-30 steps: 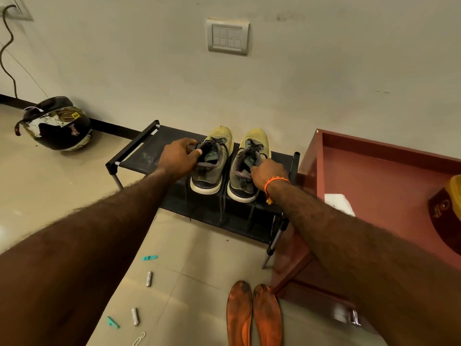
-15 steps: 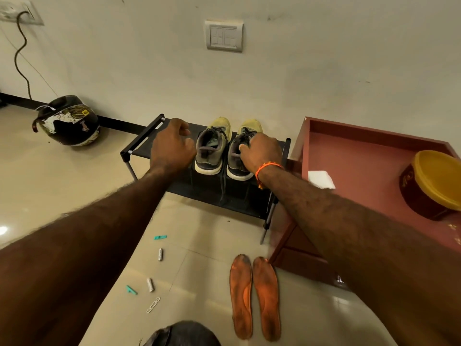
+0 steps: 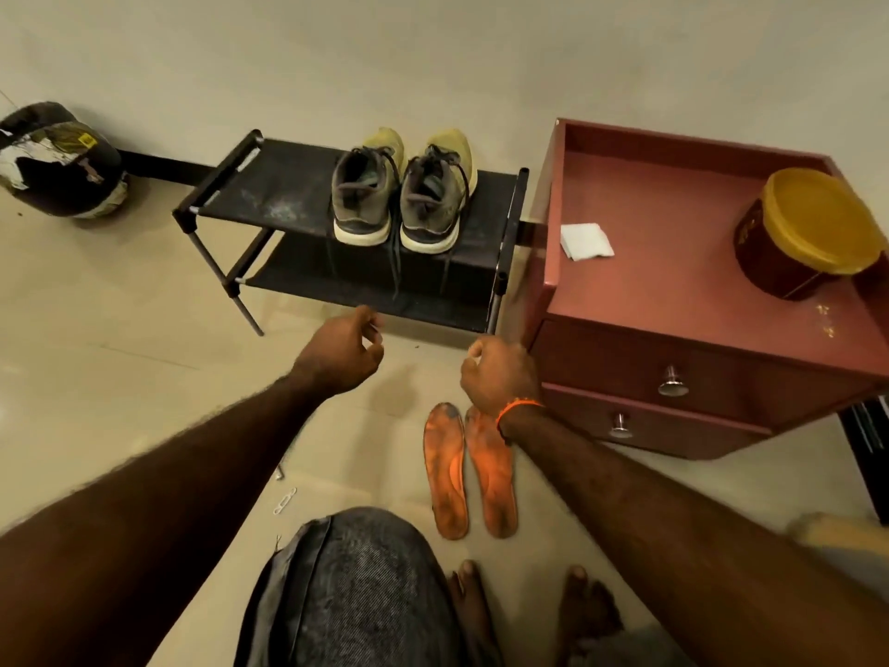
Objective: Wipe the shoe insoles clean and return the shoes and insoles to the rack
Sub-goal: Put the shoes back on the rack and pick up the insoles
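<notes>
Two grey-and-yellow laced sneakers (image 3: 401, 195) side by side on the top tier of a black fabric-shelved, metal-framed shoe rack (image 3: 269, 185), heels toward the camera, toes near the wall, laces dangling over the front edge toward the lower tier. Insides of the shoes dark and hard to make out. Two worn orange foam insoles (image 3: 469, 469) flat on the tiled floor in front of the rack, just beside each other, dirty grey smudges at both ends; top of the right one covered by the right wrist.

Left hand (image 3: 344, 356) in the air in front of the lower tier, fingers loosely curled, gripping nothing visible; fingertips motion-blurred. Right hand (image 3: 498, 375) above the upper end of the insoles, back toward the camera, fingers curled under, nothing visible in them; underside hidden. Orange thread band (image 3: 517, 409) round that wrist.

Right of the rack, a reddish-brown wooden two-drawer cabinet (image 3: 673, 291) with a raised rim, its right side cut off by the frame edge. On its top, a folded white cloth or tissue (image 3: 584, 240), material not clear, and a round maroon container with a yellow lid (image 3: 808, 233). At the far left, a black-and-white helmet (image 3: 57, 166) on the floor, partly out of frame. Small white clip (image 3: 285, 500) on the tiles near the left forearm. Knee in grey fabric (image 3: 356, 589) and bare toes (image 3: 529, 604) at the bottom.
</notes>
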